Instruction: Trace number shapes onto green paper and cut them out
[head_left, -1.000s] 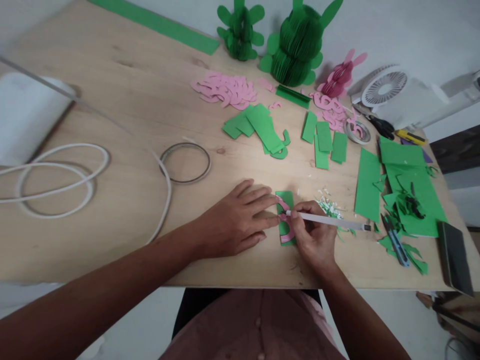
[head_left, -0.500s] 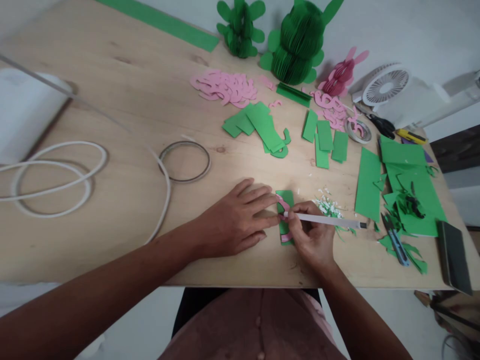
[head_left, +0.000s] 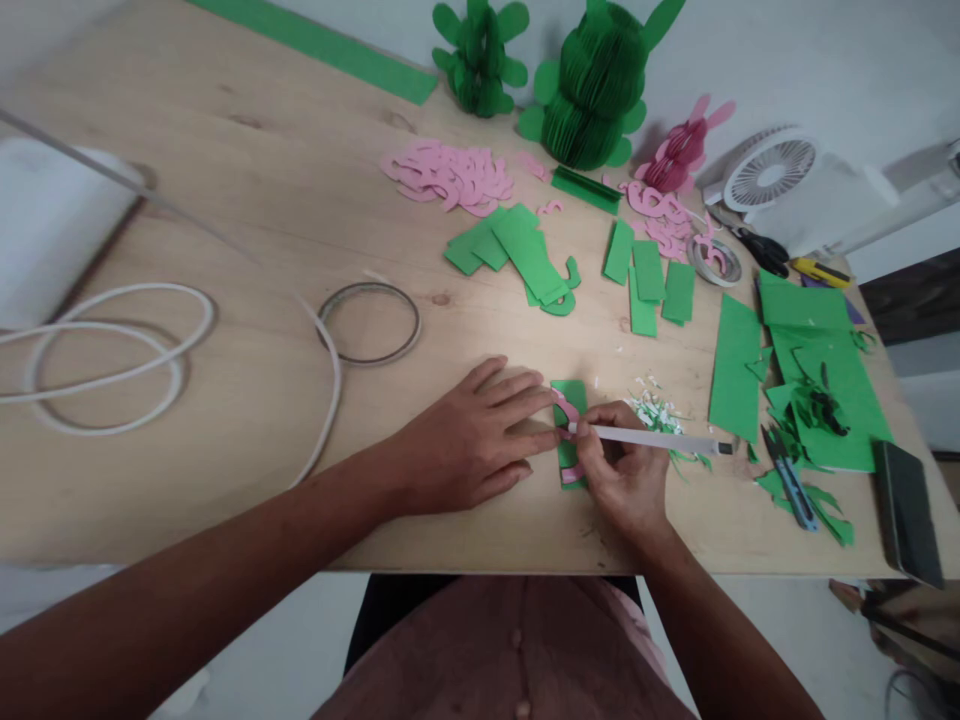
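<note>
- One slim white pen (head_left: 652,437) sits in my right hand (head_left: 626,470), thumb and fingers closed around it near the tip.
- One small green rectangular paper card (head_left: 568,455) lies near the front edge of the pale wooden worktop (head_left: 247,430), between my hands, its long axis running away from me.
- One curved pink paper cut-out (head_left: 571,474) rests on that card, partly hidden by my right hand.
- The pen's long axis runs sideways, tip pointing left over the card, dark-capped end to the right and slightly nearer me.
- My left hand (head_left: 487,440) is flat, palm down, gripping nothing, its fingers spread and fingertips at the card's left edge; the forearm slants in from the lower left.
- My right forearm reaches up from the lower right.
- Three pleated paper figures line the back: two green ones (head_left: 596,90) and one pink one (head_left: 675,160).
- Two cutters lie to the right, one blue (head_left: 793,485), one yellow (head_left: 821,272).
</note>
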